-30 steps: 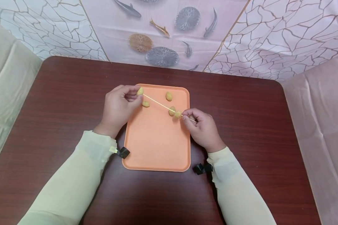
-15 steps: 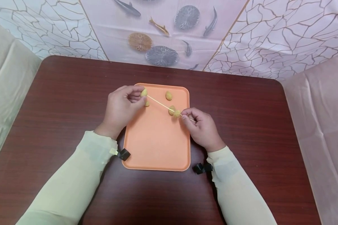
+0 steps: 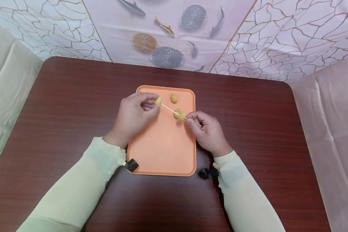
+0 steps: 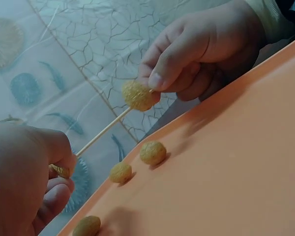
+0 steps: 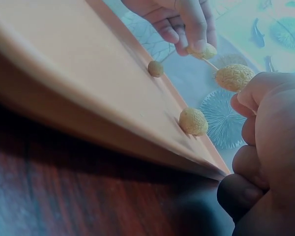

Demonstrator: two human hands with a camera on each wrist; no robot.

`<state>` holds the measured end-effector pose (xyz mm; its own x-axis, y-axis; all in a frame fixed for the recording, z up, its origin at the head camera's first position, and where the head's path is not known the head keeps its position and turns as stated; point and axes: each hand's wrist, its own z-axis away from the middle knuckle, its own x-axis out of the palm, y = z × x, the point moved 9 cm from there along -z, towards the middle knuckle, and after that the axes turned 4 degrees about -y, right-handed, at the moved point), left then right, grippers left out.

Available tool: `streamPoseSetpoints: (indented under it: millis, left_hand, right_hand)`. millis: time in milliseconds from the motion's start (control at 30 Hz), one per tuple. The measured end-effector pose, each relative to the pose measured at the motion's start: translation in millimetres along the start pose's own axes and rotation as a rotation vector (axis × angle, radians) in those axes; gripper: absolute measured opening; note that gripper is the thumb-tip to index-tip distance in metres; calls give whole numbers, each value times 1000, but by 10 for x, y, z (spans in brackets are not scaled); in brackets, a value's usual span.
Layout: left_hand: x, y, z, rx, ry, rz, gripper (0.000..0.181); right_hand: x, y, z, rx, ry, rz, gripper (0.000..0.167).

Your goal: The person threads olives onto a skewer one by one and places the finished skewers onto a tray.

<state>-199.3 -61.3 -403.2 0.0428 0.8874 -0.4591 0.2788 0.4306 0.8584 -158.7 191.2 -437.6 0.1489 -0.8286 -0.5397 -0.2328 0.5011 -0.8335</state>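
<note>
**Held two-handed above an orange tray (image 3: 162,154)**

Pinching a yellow-brown ball (image 3: 158,100) on a skewer (image 3: 169,110), slanted from 10 to 4 o'clock, in the grip of the left hand (image 3: 130,112). Pinching the skewer toward its 4 o'clock end, just beside a second ball (image 3: 181,117), in the grip of the right hand (image 3: 209,132). Toward the tray's 1 o'clock, two loose balls (image 3: 174,98).

Left hand (image 3: 134,112) nearer right hand (image 3: 209,132); pinched ball (image 3: 158,100) farther along skewer (image 3: 169,109), tip (image 3: 143,91) now showing.
</note>
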Motion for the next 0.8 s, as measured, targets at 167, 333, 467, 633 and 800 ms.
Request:
streamPoseSetpoints:
  millis: [167, 333, 467, 633, 800]
  left_hand:
    - [75, 59, 29, 6, -34, -27, 24]
    - [147, 108, 58, 27, -56, -16, 24]
    - [203, 149, 78, 54, -65, -10, 24]
    - [259, 208, 106, 79, -79, -7, 25]
    - [309, 240, 137, 83, -104, -3, 27]
  right_hand:
    - [3, -21, 1, -10, 4, 0, 10]
    - [12, -21, 2, -12, 2, 4, 10]
    - [21, -13, 1, -5, -6, 4, 12]
    - [25, -18, -1, 6, -9, 0, 12]
    - [30, -39, -1, 1, -13, -11, 11]
